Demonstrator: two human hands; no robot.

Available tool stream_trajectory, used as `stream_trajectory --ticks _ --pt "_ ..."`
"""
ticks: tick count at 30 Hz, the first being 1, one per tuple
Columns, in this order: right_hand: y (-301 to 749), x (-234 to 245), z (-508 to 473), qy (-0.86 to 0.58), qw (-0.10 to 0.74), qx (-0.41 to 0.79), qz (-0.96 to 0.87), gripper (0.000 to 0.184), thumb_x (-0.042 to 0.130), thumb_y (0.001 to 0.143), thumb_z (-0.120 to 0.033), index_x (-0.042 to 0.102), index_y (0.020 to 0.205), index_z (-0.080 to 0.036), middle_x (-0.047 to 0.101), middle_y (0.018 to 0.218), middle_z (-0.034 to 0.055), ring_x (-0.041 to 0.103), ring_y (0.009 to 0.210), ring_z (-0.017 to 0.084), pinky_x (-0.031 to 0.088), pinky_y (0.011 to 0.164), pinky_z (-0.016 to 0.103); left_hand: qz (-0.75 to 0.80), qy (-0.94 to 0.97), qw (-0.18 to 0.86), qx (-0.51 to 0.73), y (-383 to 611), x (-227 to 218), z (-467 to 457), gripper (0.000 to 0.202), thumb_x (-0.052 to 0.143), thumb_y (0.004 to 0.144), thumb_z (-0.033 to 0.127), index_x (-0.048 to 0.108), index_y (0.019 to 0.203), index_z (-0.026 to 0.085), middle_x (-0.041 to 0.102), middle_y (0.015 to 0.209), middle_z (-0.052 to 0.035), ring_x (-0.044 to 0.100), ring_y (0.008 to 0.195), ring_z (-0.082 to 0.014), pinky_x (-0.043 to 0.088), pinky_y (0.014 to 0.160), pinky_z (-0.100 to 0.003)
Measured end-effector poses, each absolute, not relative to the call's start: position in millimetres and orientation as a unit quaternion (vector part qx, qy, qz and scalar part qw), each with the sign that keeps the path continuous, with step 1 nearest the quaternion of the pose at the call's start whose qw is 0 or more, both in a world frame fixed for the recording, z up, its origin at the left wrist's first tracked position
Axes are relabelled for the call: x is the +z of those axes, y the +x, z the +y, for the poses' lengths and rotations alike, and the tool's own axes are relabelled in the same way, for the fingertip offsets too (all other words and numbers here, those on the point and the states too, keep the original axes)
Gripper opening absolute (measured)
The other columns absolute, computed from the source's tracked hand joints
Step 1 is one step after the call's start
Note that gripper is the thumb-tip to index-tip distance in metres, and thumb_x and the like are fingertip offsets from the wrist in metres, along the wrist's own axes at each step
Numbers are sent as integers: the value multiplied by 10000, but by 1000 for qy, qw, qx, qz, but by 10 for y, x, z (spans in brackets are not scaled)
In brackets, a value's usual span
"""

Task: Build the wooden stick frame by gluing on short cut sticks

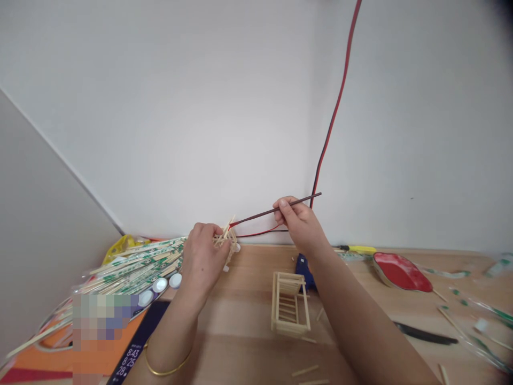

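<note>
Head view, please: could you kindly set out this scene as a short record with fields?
Left hand: grips a small bundle of pale sticks above the table's far edge
Right hand: pinches a thin dark rod, its tip at the bundle
Table: wooden; an open stick frame stands near the middle
Left side: pile of wrapped chopsticks, phone
Right side: red dish, dark tool lying flat
Wall: red and black cable running up
</note>
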State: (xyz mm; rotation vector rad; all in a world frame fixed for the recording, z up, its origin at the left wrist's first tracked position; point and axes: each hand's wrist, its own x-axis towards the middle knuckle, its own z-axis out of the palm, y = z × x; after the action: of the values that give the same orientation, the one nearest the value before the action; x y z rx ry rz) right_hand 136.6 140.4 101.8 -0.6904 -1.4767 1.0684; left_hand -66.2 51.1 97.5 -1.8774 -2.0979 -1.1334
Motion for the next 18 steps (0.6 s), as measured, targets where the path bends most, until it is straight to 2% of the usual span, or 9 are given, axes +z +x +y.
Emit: stream_trajectory --ticks 18 --pt "1371 1065 1366 -307 577 393 -647 287 489 899 -464 590 872 -196 562 672 -7 508 635 117 427 621 237 -699 -616 43 -360 -675 996 490 96 583 758 273 598 821 202 549 895 -45 544 882 -211 430 784 -340"
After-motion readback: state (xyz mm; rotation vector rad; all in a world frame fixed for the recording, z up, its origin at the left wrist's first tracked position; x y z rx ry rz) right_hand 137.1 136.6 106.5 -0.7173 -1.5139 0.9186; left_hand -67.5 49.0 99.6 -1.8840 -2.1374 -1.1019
